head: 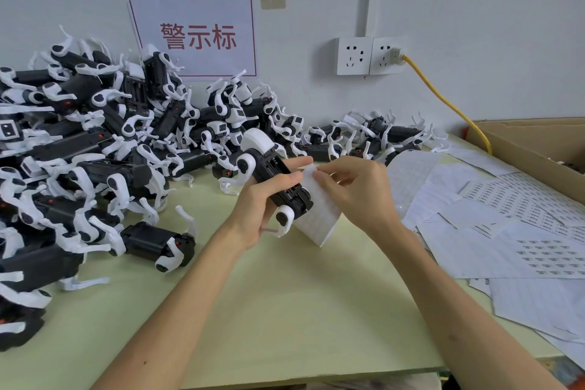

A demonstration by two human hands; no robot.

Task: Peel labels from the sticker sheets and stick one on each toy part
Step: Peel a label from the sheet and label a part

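Toy [275, 174] and sheet [319, 215] held over the table [285, 310].
Your left hand [262, 199] grips the toy with the sheet tucked behind it; your right hand [354, 187] pinches the sheet's top edge.

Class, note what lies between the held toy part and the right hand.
A white sticker sheet, its top edge pinched by the right hand, against the toy part in the left hand; head view.

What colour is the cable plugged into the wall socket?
Yellow. The cable shows best in the head view, the only one.
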